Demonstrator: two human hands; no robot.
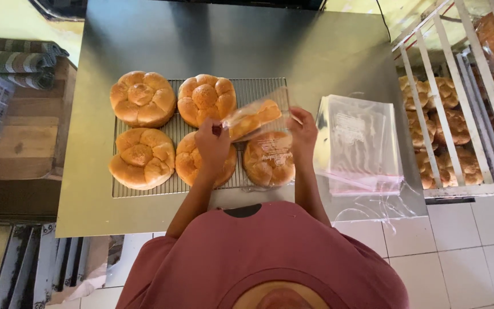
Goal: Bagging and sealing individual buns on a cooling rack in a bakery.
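Nearest, the left hand (211,144) and right hand (304,133) are each pinching an end of a clear bag (257,119) with a bun inside, holding it just above the wire rack (144,191) on the table (87,212). The bag is probably light, slippery and crinkly and the bun soft, so the film edges suit holding. Five flower-shaped buns (143,98) are lying on the rack, one of them bagged. A stack of empty bags (361,143) is sitting right.

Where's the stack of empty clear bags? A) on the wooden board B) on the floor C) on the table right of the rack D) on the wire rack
C: the stack of clear bags lies on the metal table, right of the wire rack holding the buns.
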